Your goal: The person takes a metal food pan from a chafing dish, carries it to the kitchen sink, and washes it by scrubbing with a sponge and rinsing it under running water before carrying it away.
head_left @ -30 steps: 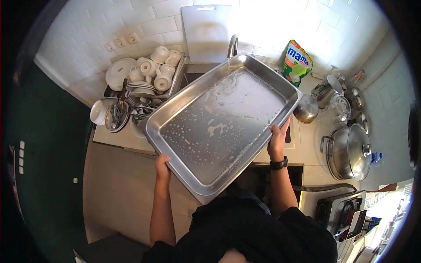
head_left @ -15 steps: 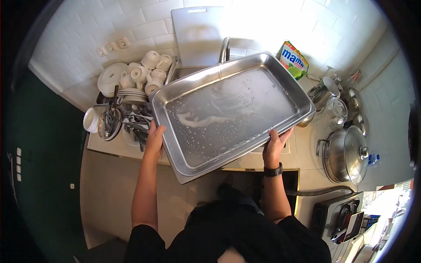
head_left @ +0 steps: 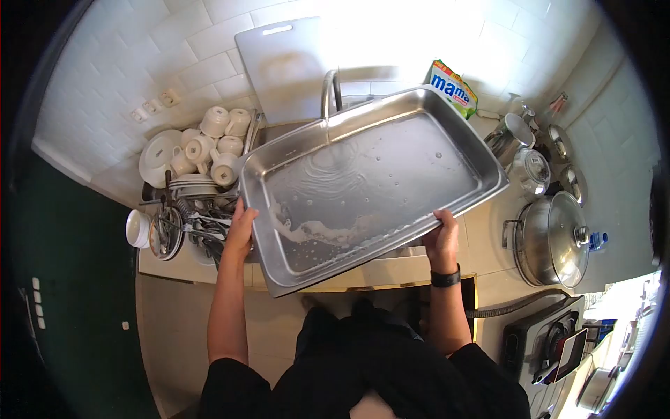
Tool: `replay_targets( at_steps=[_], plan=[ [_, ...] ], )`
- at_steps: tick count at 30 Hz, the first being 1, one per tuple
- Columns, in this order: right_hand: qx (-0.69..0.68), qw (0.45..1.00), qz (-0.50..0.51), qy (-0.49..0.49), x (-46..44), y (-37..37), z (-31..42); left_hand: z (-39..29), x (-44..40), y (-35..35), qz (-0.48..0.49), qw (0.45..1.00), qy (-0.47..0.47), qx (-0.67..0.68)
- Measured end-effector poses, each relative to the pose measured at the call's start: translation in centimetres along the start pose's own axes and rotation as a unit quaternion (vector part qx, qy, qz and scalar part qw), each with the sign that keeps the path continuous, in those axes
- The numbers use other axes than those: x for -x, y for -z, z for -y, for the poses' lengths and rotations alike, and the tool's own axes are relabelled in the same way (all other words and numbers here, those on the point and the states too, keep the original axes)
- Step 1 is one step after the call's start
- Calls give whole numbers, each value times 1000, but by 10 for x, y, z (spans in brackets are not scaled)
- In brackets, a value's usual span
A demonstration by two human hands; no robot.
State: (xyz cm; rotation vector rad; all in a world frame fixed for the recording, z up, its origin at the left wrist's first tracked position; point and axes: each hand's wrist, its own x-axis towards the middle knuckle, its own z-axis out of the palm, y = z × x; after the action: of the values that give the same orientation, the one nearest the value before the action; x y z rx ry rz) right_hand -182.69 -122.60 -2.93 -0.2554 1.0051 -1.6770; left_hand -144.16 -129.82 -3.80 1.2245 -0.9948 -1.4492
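A large rectangular stainless steel pan (head_left: 391, 181) is held up over the sink, tilted with its left end lower in view. My left hand (head_left: 241, 227) grips its left side, thumb over the rim. On the near rim toward the right, my right hand (head_left: 441, 237) is closed with the thumb on top; a dark watch band sits on that wrist. Water from the curved faucet (head_left: 331, 87) runs into the pan and ripples across its bottom. Some soap foam lies along the pan's near and left parts. The pan hides most of the sink.
Left of the pan stand stacked white cups (head_left: 216, 143), plates (head_left: 159, 158) and cutlery (head_left: 206, 227). A grey cutting board (head_left: 286, 70) leans on the wall near a detergent pouch (head_left: 453, 87). To the right are a lidded pot (head_left: 555, 237) and a gas stove (head_left: 541, 342).
Foam on the pan's bottom has been partly rinsed away and gathered toward the near left. Ripples now spread under the faucet. The camera view has shifted slightly; both hands keep their hold.
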Motion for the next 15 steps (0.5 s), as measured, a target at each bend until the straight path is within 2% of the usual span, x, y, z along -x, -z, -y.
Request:
replay_targets(
  at_steps=[3,10,12,15],
  plan=[
    [14,1000,-13,1,1,11,-2,10,-24,3,-2,1000,-10,-25],
    [-20,996,-91,17,9,4,6,-3,-58,-20,88,995,-42,-32],
    [-23,992,-111,51,5,10,4,-2,-72,-24,107,992,-56,-41],
    [-23,991,-113,66,-1,23,1,-13,-78,-37,141,990,-7,-16]
  ],
)
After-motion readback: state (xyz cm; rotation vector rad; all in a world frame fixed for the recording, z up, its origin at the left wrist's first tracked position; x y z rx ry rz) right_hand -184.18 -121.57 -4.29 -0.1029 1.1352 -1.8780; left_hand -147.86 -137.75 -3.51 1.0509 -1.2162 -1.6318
